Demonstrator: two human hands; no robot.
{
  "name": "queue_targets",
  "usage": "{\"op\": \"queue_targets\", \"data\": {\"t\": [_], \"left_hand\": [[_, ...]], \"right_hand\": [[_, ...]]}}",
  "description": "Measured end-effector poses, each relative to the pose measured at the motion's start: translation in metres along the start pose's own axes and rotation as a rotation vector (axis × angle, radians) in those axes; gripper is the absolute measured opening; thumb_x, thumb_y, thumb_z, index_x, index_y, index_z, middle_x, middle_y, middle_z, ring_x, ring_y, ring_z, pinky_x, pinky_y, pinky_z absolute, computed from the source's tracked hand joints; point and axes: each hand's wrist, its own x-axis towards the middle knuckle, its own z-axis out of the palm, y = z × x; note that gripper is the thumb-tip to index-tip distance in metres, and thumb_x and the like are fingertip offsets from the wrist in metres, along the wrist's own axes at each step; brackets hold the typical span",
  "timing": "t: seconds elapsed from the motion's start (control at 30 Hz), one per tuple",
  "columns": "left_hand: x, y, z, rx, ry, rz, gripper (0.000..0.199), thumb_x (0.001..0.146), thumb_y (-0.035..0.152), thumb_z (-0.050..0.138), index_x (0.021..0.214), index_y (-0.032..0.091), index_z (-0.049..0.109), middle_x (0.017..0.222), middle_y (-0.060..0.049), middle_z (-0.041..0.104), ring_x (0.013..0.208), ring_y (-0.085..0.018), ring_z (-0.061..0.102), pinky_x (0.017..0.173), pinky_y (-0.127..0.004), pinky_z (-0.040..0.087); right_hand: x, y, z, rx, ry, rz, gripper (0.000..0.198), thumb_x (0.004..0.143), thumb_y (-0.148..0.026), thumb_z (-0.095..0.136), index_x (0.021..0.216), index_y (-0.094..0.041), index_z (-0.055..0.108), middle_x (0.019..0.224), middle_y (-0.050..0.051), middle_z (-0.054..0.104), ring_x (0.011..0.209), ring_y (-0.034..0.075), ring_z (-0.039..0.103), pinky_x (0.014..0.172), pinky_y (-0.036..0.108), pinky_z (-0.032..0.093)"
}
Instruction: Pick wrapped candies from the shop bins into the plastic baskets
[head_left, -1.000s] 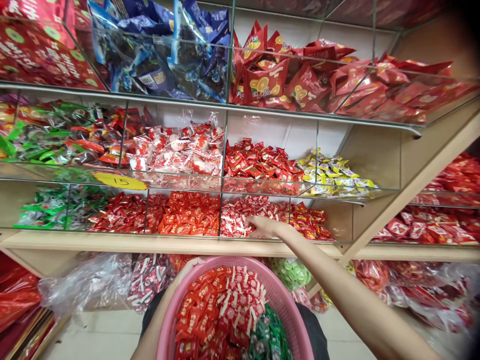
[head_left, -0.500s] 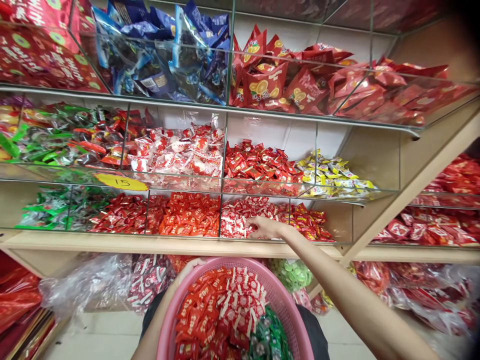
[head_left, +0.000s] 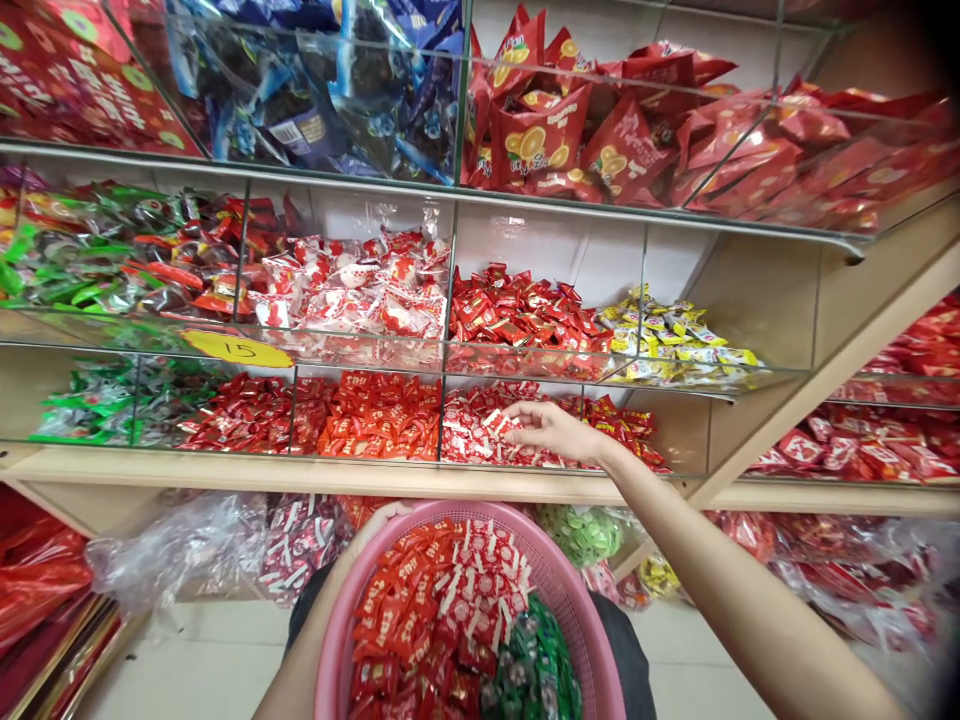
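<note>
My left hand [head_left: 381,522] grips the left rim of a pink plastic basket [head_left: 339,620], its fingers partly hidden along the outside. In the basket lie orange-red wrapped candies [head_left: 397,610], red-and-white wrapped candies [head_left: 484,570], dark red ones [head_left: 427,690] and green ones [head_left: 536,665]. My right hand [head_left: 553,430] is over the lowest shelf's bin of red-and-white candies [head_left: 469,445]. Its fingers are curled, pinching a red-and-white candy [head_left: 495,421] at the tips.
Clear dividers split the wooden shelf [head_left: 225,468] into bins. A yellow price tag [head_left: 238,349] marked 15 hangs at the left. Above are bins of red packets [head_left: 540,140] and blue packets [head_left: 300,110]. Plastic bags of candy [head_left: 300,545] sit underneath.
My right hand has lifted slightly and shifted right, with a red-and-white candy now showing at its fingertips. The basket stays under my left hand. The view has tilted a little.
</note>
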Motion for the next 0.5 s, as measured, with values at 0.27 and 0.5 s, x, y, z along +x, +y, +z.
{"op": "queue_targets", "data": {"t": [0.27, 0.5], "left_hand": [[-0.008, 0.01, 0.009, 0.012, -0.083, -0.003, 0.037, 0.077, 0.023, 0.049, 0.113, 0.025, 0.056, 0.119, -0.001, 0.055, 0.112, -0.021, 0.046, 0.097, -0.026, 0.033], [-0.006, 0.009, 0.007, 0.045, -0.081, 0.002, 0.041, 0.074, 0.018, 0.051, 0.114, 0.026, 0.056, 0.123, -0.001, 0.053, 0.112, -0.019, 0.047, 0.095, -0.024, 0.034]], "right_hand": [[-0.04, 0.035, 0.079, 0.27, -0.28, 0.265, 0.046, 0.061, -0.045, 0.071, 0.095, -0.018, 0.055, 0.067, -0.004, 0.058, 0.052, 0.006, 0.05, 0.048, 0.019, 0.037], [-0.046, 0.092, 0.139, 0.302, -0.269, 0.408, 0.041, 0.055, -0.045, 0.073, 0.08, -0.019, 0.054, 0.06, -0.006, 0.053, 0.047, 0.007, 0.047, 0.043, 0.018, 0.034]]}}
